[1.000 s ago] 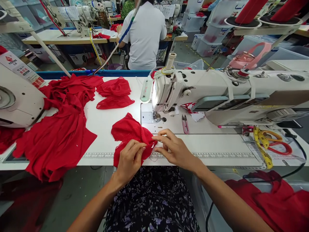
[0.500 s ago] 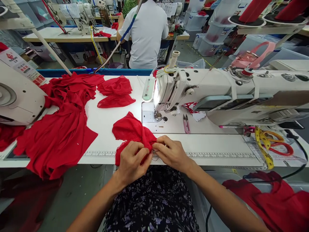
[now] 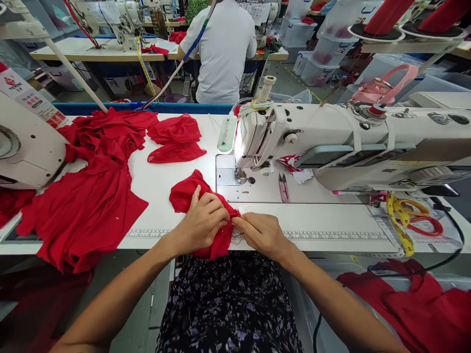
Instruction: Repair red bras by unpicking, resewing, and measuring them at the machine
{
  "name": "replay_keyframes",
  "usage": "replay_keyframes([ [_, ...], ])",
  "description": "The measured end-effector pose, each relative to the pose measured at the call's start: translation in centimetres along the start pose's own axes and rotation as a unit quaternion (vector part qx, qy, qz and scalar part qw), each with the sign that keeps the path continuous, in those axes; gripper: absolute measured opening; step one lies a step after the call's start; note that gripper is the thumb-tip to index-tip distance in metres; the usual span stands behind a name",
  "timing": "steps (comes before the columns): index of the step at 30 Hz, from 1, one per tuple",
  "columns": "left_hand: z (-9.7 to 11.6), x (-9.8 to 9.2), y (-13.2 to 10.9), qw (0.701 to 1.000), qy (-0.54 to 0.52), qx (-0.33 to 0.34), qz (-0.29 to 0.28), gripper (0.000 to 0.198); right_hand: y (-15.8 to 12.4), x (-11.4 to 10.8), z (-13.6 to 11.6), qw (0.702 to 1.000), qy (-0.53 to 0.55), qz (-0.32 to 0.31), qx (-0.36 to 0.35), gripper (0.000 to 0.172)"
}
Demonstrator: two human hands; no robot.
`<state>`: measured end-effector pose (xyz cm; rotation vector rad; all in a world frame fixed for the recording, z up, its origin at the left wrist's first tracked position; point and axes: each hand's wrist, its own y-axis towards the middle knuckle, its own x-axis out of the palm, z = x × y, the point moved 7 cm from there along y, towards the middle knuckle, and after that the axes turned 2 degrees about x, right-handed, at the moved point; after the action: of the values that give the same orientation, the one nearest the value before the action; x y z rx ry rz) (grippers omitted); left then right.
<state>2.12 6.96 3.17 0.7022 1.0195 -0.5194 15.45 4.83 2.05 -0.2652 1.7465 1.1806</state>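
Observation:
A small red lace fabric piece (image 3: pixel 186 193) lies bunched at the table's near edge, just left of the sewing machine (image 3: pixel 331 142). My left hand (image 3: pixel 202 223) rests on top of it with fingers curled and gripping the cloth. My right hand (image 3: pixel 263 235) pinches the piece's right edge, fingertips meeting those of my left hand. The machine's needle area (image 3: pixel 241 176) stands a short way beyond my hands.
A large pile of red fabric (image 3: pixel 88 196) covers the table's left; two more red pieces (image 3: pixel 176 139) lie behind. Thread snips (image 3: pixel 282 187), a yellow tape measure (image 3: pixel 401 223) and orange scissors (image 3: pixel 423 220) sit to the right. A person in white (image 3: pixel 221 49) sits at a far table.
My left hand has moved up over the red piece and bunched it. My right hand has drawn slightly nearer the table edge, still pinching the cloth's edge.

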Motion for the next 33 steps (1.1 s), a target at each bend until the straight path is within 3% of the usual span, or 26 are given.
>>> replay_keyframes([
  [7, -0.4, 0.2, -0.6, 0.997, -0.031, -0.005, 0.065, 0.018, 0.6, 0.6, -0.1, 0.999, 0.014, -0.030, 0.013, 0.019],
  [12, -1.1, 0.4, -0.5, 0.993, -0.095, -0.049, 0.058, 0.013, 0.6, 0.6, 0.7, 0.995, 0.073, -0.017, 0.059, 0.015],
  [17, -1.4, 0.3, 0.0, 0.988, -0.122, -0.059, 0.075, 0.013, 1.0, 1.1, 2.1, 0.957, 0.235, -0.059, 0.156, 0.017],
  [21, -1.1, -0.4, -0.4, 0.983, -0.111, -0.077, 0.128, 0.014, 1.4, 1.2, 2.6, 0.927, 0.313, -0.069, 0.194, 0.011],
  [25, 0.1, -1.4, -1.2, 0.979, -0.050, -0.100, 0.171, 0.005, 1.4, 1.2, 2.6, 0.919, 0.330, -0.072, 0.204, 0.013],
  [29, 0.8, -1.3, -1.5, 0.980, -0.021, -0.108, 0.167, 0.005, 1.3, 1.2, 2.4, 0.924, 0.319, -0.069, 0.199, 0.016],
  [33, 0.2, -0.6, -1.6, 0.977, -0.057, -0.136, 0.156, 0.005, 1.2, 1.2, 2.3, 0.932, 0.300, -0.058, 0.194, 0.019],
])
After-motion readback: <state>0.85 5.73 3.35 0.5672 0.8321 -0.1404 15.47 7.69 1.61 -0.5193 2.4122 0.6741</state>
